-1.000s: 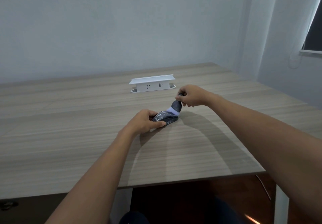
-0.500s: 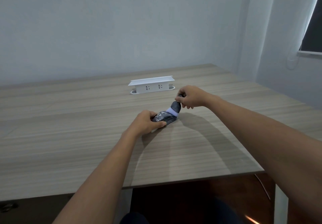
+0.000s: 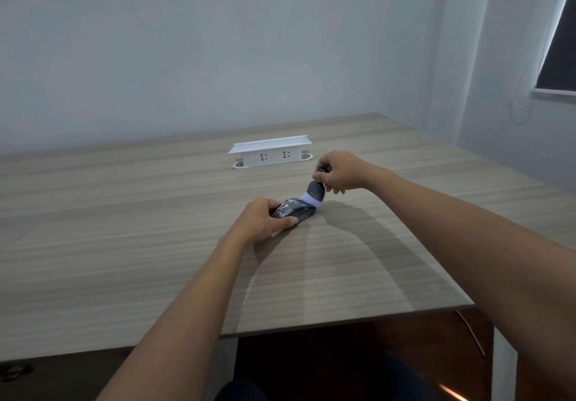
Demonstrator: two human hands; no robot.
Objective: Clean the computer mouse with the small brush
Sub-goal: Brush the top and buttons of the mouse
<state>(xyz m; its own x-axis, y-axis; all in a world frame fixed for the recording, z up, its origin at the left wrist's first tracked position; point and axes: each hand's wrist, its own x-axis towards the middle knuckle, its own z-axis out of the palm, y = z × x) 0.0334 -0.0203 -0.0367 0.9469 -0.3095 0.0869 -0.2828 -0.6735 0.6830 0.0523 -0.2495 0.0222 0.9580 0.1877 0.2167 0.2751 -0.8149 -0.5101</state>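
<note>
A big wooden table (image 3: 124,244) fills most of the view, with a plain pale wall (image 3: 187,42) behind it. A white power strip (image 3: 270,151) stands near the back of the table, with its plug holes facing this way.

Two bare arms reach out over the table. The left hand (image 3: 261,221) is closed around the near end of the dark computer mouse (image 3: 294,210). The thumb lies along one side and the fingers wrap over the other side, pressing the mouse down on the wood. The mouse sits near the middle of the table, in front of the power strip and well apart from it.

The right hand (image 3: 341,171) is just behind and above the mouse. Its fingers are pinched together on the thin top of the small brush (image 3: 314,193). The brush has a dark round body and soft white bristles. It points down and tilts to the left, and the bristles touch the far end of the mouse.
</note>
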